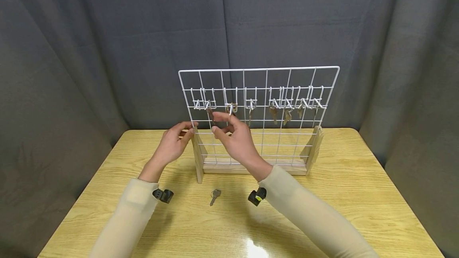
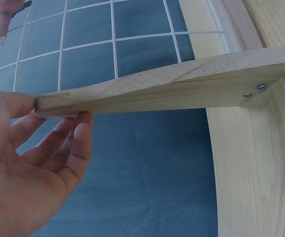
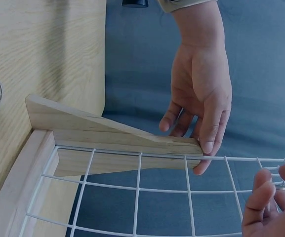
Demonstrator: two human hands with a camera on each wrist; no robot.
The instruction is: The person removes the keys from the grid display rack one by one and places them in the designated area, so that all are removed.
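Observation:
My left hand (image 1: 173, 143) holds the upper end of a wooden side support (image 2: 152, 86) of a white wire grid rack (image 1: 265, 132), its thumb and fingers on opposite faces. My right hand (image 1: 238, 140) is raised before the grid's left part, thumb and index fingertips spread apart beside a reddish-brown key (image 1: 210, 113) hanging from a hook. In the right wrist view this hand (image 3: 268, 210) is partly cut off at the frame edge. A loose key (image 1: 215, 197) with a ring lies on the table below the rack.
Several white hooks line the grid; keys such as a brass-coloured one (image 1: 287, 117) hang from some, towards the right. A second wooden support (image 1: 314, 150) stands at the right end. Dark curtains (image 1: 157, 51) surround the wood-grain table (image 1: 358, 194).

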